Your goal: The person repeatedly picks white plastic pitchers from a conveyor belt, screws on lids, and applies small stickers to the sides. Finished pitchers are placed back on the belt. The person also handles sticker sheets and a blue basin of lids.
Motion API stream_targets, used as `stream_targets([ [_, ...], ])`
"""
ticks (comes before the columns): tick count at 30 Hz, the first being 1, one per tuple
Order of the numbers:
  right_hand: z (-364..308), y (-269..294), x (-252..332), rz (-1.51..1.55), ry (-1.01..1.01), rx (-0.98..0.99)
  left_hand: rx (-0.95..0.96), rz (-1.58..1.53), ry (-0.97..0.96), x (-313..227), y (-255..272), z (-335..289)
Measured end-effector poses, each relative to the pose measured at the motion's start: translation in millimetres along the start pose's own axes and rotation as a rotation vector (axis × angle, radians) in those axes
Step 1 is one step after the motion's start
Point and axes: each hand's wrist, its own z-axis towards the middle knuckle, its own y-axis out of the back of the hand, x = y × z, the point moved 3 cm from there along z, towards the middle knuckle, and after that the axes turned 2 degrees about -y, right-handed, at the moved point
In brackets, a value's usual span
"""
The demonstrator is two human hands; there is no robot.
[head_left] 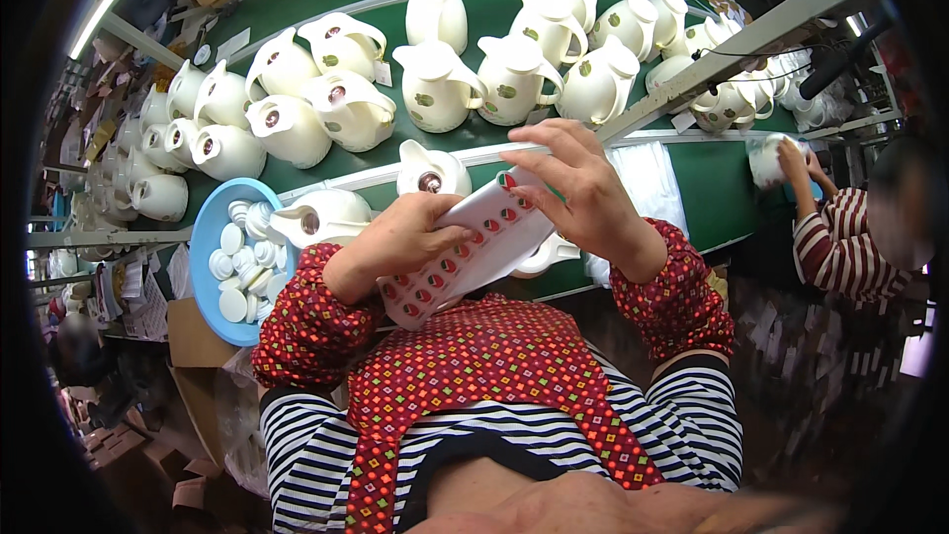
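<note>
Left hand grips white sheet of red-green round stickers; right hand pinches sticker at its top edge. Peeling step, apparently; cream plastic jug nearest.

This is a factory assembly line. A long green conveyor belt carries dozens of identical cream-coloured jugs, crowded from its left edge to its far right corner. A blue tub of white caps sits beside it, and another worker handles a jug further along.
</note>
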Motion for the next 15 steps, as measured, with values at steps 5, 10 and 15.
stream_targets([
  [5, -3, -16, 6, 0.081, 0.089, -0.015, 0.109, -0.086, 0.009, 2, 2, -17],
  [10, -8, -18, 17, -0.001, 0.225, -0.091, 0.209, -0.167, 0.193, 6, 6, -29],
  [15, -11, -14, 24, -0.019, 0.253, -0.061, 0.265, -0.234, 0.148, 17, 3, -30],
])
